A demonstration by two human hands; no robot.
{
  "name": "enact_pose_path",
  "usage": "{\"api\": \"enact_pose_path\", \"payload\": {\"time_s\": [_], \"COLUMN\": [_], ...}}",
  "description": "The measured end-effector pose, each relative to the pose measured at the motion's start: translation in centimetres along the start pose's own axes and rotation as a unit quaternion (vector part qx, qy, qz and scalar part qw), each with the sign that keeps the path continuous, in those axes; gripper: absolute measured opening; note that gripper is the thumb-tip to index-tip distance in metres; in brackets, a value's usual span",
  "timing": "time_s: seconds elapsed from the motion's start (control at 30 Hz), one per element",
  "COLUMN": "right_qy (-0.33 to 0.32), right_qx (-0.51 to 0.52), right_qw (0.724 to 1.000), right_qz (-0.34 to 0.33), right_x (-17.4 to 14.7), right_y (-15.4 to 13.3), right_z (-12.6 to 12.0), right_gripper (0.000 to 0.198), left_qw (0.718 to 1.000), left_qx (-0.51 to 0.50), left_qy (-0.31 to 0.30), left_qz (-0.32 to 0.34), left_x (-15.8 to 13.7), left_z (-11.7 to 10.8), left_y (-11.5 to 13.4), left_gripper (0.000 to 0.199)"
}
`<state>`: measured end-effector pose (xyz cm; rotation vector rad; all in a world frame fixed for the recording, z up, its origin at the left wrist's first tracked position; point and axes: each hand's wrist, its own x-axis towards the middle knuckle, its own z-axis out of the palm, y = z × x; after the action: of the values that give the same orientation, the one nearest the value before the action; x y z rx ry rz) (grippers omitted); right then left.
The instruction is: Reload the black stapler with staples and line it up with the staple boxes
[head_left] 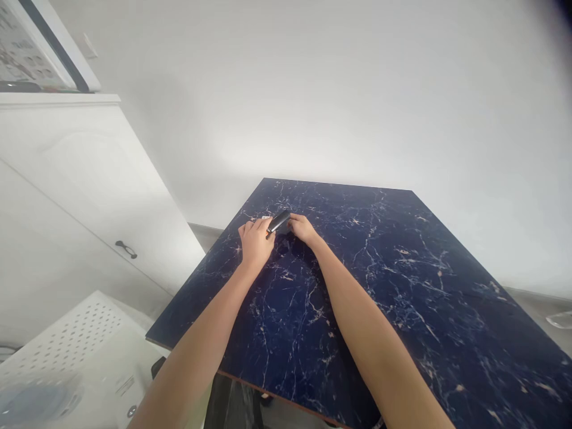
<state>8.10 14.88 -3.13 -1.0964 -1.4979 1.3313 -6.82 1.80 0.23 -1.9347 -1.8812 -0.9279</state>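
Above the far left part of the blue marbled table (286, 333), I hold a slim black object (279, 221) with a glossy side and a bit of orange near its lower end. Its exact kind cannot be made out. My left hand (256, 241) is closed around the lower left end, which its fingers partly hide. Fingers bent in a pinch, my right hand (301, 228) is at the object's upper right end. A small white patch shows just behind my left fingers; I cannot tell whether it belongs to the object.
A white cabinet (80, 179) with a dark handle (126, 249) stands left of the table. Below it is a white perforated unit (84, 325). The white wall (335, 95) rises behind the table's far edge. A clear item (559, 320) lies beyond the right edge.
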Motion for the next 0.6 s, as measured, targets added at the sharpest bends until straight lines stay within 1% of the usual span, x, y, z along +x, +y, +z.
{"api": "enact_pose_path", "payload": {"time_s": [0.07,0.13,0.17,0.27,0.3,0.43,0.47,0.53,0.6], "right_qy": [-0.023,-0.048,-0.059,-0.076,-0.063,0.050,0.069,0.078,0.075], "right_qx": [-0.092,-0.190,-0.225,-0.276,-0.294,-0.348,-0.356,-0.367,-0.366], "right_qw": [0.994,0.975,0.966,0.952,0.948,0.929,0.924,0.918,0.917], "right_qz": [-0.058,-0.105,-0.114,-0.105,-0.107,-0.119,-0.120,-0.127,-0.137], "right_x": [-0.5,-0.8,-1.0,-1.2,-1.3,-2.0,-2.2,-2.5,-2.6], "right_y": [-0.2,-0.6,-0.8,-1.3,-1.4,-1.2,-1.1,-0.9,-0.8], "right_z": [0.4,0.7,0.8,1.1,1.2,2.0,2.1,2.3,2.3], "right_gripper": [0.037,0.042,0.045,0.047,0.046,0.035,0.032,0.027,0.023], "left_qw": [1.000,0.999,0.999,0.998,0.998,0.997,0.997,0.997,0.997], "left_qx": [0.006,0.007,0.007,0.007,0.009,0.015,0.015,0.014,0.012], "left_qy": [-0.011,-0.015,-0.015,-0.014,-0.016,-0.044,-0.053,-0.063,-0.058], "left_qz": [-0.024,-0.044,-0.050,-0.055,-0.056,-0.057,-0.052,-0.044,-0.049], "left_x": [0.0,0.0,0.1,0.1,0.1,0.1,0.1,-0.1,-0.2], "left_z": [0.3,0.6,0.8,1.2,1.3,1.8,1.9,2.1,2.2], "left_y": [0.2,0.3,0.3,0.3,0.2,-0.4,-0.7,-1.0,-1.1], "left_gripper": [0.035,0.034,0.033,0.033,0.033,0.039,0.038,0.033,0.032]}}
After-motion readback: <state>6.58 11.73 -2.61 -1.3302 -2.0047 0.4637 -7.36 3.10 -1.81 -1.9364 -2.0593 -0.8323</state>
